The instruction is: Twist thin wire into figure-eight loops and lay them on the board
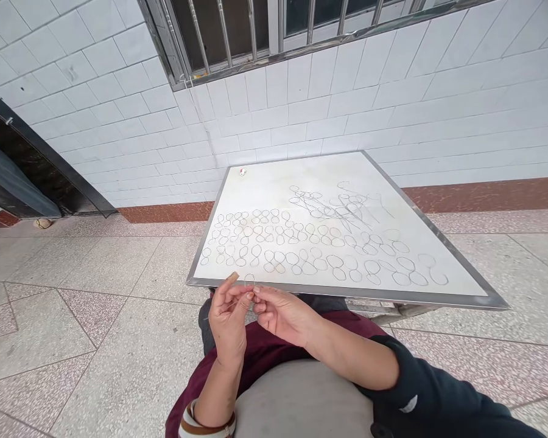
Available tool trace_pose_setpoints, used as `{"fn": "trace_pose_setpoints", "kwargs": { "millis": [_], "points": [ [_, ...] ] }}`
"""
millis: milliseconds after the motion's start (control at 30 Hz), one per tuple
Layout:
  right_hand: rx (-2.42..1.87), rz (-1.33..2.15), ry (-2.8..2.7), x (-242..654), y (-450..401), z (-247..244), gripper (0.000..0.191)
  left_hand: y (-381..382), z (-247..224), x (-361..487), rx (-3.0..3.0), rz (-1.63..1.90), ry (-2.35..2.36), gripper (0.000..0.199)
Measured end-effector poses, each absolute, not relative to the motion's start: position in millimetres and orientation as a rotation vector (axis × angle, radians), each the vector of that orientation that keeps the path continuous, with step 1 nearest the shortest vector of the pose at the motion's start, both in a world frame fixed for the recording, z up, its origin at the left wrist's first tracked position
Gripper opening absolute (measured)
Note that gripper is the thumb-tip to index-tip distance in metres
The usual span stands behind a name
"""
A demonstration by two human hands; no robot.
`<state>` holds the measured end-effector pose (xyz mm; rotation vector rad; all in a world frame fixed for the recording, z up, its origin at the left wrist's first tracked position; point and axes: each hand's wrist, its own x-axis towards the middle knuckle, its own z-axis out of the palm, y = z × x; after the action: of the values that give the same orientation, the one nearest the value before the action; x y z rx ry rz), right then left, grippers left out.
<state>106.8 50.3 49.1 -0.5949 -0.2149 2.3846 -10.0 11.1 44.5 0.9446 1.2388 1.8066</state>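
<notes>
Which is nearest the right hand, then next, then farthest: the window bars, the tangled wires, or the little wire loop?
1. Little wire loop: at the right hand.
2. Tangled wires: ahead, rightward, on the tabletop.
3. Window bars: beyond, up on the wall.

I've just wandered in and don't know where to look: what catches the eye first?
Probably the rows of figure-eight loops across the near part of the white board. Behind them, right of the board's middle, lies a tangle of dark strands. By the board's near edge, the left hand and right hand hold a thin loop.
</notes>
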Motion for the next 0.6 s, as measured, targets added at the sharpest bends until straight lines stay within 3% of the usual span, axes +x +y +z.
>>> {"fn": "trace_pose_setpoints", "kwargs": {
  "millis": [267, 433, 500, 600],
  "points": [
    [-0.556, 2.562, 0.001, 100.8, 50.8, 35.0, 0.020, 8.9, 39.5, -14.5, 1.060, 1.736, 1.313, 0.043],
    [-0.582, 2.568, -0.252, 104.5, 48.3, 30.5, 0.022, 9.1, 41.8, -18.9, 1.083, 1.734, 1.278, 0.045],
    [-0.645, 2.501, -0.483, 108.4, 47.5, 30.4, 0.022, 9.6, 44.2, -22.0, 1.089, 1.718, 1.270, 0.045],
    [-0.760, 2.120, -0.908, 115.4, 49.4, 34.5, 0.023, 9.8, 46.8, -26.0, 1.076, 1.666, 1.252, 0.047]
  ]
}}
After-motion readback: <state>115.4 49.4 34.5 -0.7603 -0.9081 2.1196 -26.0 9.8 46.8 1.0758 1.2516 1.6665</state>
